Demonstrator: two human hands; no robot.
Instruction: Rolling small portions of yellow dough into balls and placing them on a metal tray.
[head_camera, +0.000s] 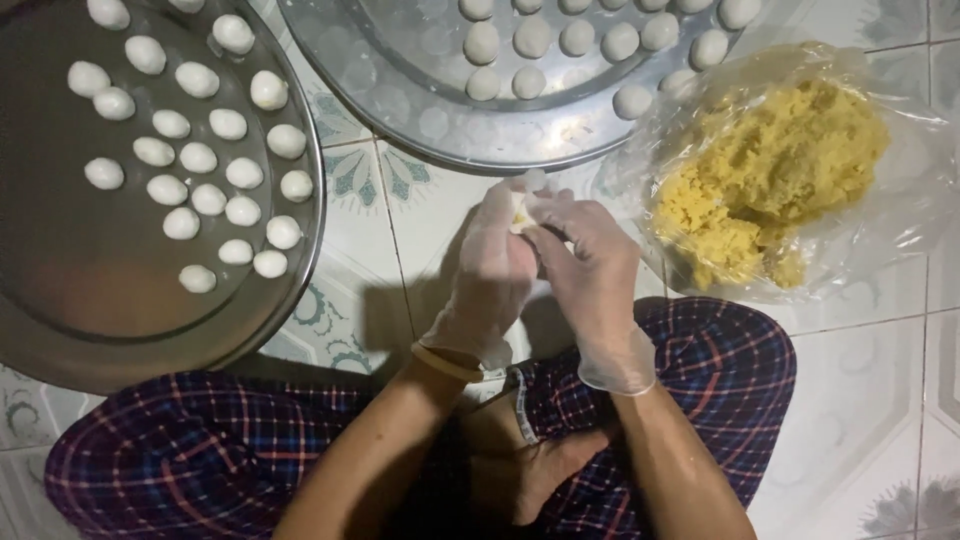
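Dough ball (522, 208), frame centre: being shaped
Pinched between gloved left hand (492, 275) and right hand (592, 268) (yellow filling (765, 180) upper right); sealing judged next, calling for gentle rolling.

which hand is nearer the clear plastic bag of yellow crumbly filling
Right. The right hand sits just left of the clear plastic bag of yellow crumbly filling, almost at its edge; the left hand is further away, behind the right.

White dough balls (197, 157), yellow filling (770, 170)
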